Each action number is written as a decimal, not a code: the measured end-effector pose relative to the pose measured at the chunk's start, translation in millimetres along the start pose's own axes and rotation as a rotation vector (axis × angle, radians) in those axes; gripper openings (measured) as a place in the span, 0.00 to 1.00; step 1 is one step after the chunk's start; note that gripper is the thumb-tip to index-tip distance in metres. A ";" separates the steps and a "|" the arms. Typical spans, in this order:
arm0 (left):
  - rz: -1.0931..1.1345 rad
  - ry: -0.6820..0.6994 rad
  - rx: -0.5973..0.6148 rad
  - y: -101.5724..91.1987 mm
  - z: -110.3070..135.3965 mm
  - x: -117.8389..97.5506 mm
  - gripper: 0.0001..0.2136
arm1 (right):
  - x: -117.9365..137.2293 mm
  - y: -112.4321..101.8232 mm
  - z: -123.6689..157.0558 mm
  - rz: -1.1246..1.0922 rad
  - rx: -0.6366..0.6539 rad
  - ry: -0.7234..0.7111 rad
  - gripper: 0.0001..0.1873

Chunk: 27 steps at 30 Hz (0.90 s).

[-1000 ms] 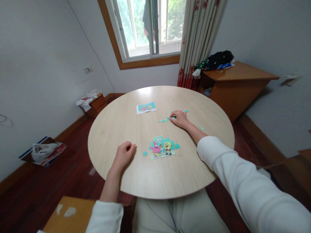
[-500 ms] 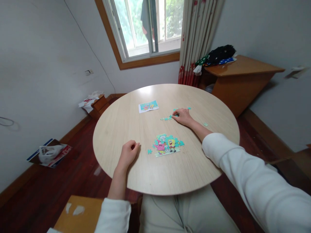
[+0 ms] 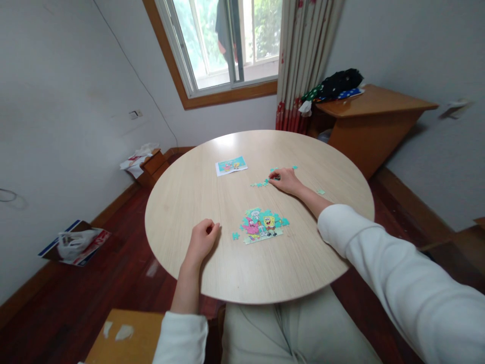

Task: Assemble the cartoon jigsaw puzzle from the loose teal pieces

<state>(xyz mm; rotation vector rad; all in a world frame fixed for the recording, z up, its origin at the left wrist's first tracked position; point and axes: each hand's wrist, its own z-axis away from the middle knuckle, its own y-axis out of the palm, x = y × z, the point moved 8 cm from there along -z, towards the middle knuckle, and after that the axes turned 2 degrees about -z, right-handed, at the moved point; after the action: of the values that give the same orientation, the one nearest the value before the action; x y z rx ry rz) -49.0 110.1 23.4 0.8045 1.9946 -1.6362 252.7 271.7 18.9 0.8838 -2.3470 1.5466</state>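
A partly joined jigsaw puzzle [image 3: 261, 225] lies on the round table, showing cartoon figures on a turquoise ground. One loose turquoise puzzle piece [image 3: 236, 236] sits just left of it. My left hand [image 3: 203, 238] rests on the table farther left, fingers curled in, with nothing seen in it. Beyond the puzzle, my right hand [image 3: 284, 180] reaches to a row of loose puzzle pieces [image 3: 259, 184]. Its thumb and fingertips pinch at a piece at the row's right end, mostly hidden by the fingers. More pieces [image 3: 294, 167] lie behind this hand.
The picture card [image 3: 231, 166] lies toward the back of the table [image 3: 182, 202]. A lone pale-green piece [image 3: 321, 191] is near my right forearm. Behind stand a wooden desk [image 3: 379, 103] with dark cloth on it and a window [image 3: 227, 45]. A cardboard box [image 3: 125, 336] is at lower left.
The view has shifted slightly. My right hand stays at the row of pieces with its fingers pinched, and my left hand keeps its place on the table.
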 end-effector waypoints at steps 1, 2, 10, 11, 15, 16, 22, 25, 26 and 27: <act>-0.001 0.001 0.001 0.1 -0.1 -0.1 0.15 | -0.4 0.1 -0.2 -0.017 -0.002 -0.002 0.09; -0.003 0.002 0.002 0.3 -0.3 -0.1 0.15 | -1.1 0.4 -0.5 -0.033 -0.004 -0.004 0.10; 0.002 0.003 0.008 2.6 -1.7 4.3 0.15 | -18.7 7.6 -4.6 -0.294 -0.002 0.045 0.17; 0.003 0.006 0.005 2.7 -2.0 4.3 0.15 | -20.7 6.7 -5.2 -0.318 -0.013 0.059 0.18; 0.006 0.001 0.000 2.6 -3.1 3.4 0.15 | -19.1 -8.7 -2.8 -0.318 -0.139 0.082 0.18; 0.005 -0.001 -0.001 2.5 -3.3 3.3 0.15 | -16.1 -14.7 -0.5 -0.299 -0.182 0.079 0.18; 0.006 0.009 0.002 3.6 -2.8 4.8 0.15 | 16.1 -41.3 24.0 -0.189 -0.318 0.072 0.14; 0.002 0.018 0.009 4.0 -2.3 5.0 0.14 | 42.7 -41.7 38.4 -0.317 -0.286 0.058 0.12; -0.002 0.020 0.009 3.7 -2.0 4.5 0.14 | 54.3 -38.5 43.3 -0.386 -0.244 0.043 0.12; -0.006 0.021 0.012 3.6 -1.8 3.9 0.14 | 66.8 -33.6 48.6 -0.448 -0.187 0.033 0.12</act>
<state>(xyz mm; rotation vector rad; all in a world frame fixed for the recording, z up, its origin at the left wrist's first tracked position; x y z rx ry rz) -49.4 112.9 18.6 0.8244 2.0051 -1.6514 226.0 194.5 54.8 1.2191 -2.0403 1.1348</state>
